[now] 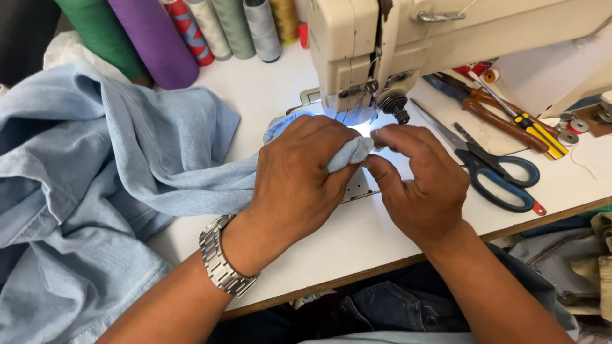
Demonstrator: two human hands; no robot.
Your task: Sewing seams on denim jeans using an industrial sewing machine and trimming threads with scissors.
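— What's in front of the person?

— A cream sewing machine [408, 44] on a white counter [319, 248], seen from above. A pale blue garment [95, 178] is heaped at the left, off the stitching area, and one narrow part of it runs across to the needle.

— What is the left hand doing?

— The left hand [296, 185], with a steel watch [220, 258] on the wrist, is clenched round that bunched part of the cloth. Gathering it tight looks like a way to keep the bulk out of the way, so that only a small end reaches the machine.

— And the right?

— The right hand [421, 185] pinches the tip of the cloth between thumb and forefinger, just under the lit foot of the machine. That grip seems meant to steer the end with care. The glare from the lamp hides the exact spot, so I can't say whether the cloth is already under the needle.

— Anything else close by?

— Blue-handled scissors [494, 172] lie just right of the right hand, handles toward the person, easy to pick up. Further right are pliers [491, 111] and a yellow and black screwdriver [532, 124], set back from the work. Large thread cones [191, 32], green, purple, grey and tan, stand along the far edge, behind the garment.
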